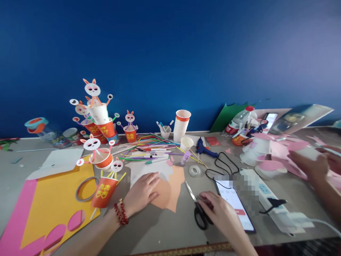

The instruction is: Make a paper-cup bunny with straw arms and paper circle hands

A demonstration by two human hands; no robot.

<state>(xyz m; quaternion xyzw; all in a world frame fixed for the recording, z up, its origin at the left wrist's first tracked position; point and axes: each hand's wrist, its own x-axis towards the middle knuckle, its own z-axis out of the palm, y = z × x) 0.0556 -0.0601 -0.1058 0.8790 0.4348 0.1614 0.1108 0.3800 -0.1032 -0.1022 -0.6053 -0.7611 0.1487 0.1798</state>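
My left hand (142,192), a red bead bracelet at its wrist, rests with fingers stretched out on a piece of orange paper (172,183) and white paper (135,172). My right hand (217,208) has its fingers bent together at the pivot of a pair of scissors (191,192) with black handles; the blades point away from me. Just right of that hand lies a lit phone (230,199). Left of my left hand, a red paper cup (104,192) with a rabbit face (117,165) and straw arms leans over. A tape roll (86,189) lies beside it.
Several rabbit cups (130,133) stand at the back left. Straws and markers (151,151) lie mid-table. A blue glue gun (206,148) with a looping black cord and a power strip (277,206) are to the right. A co-worker's hands (310,163) handle pink-and-white pieces.
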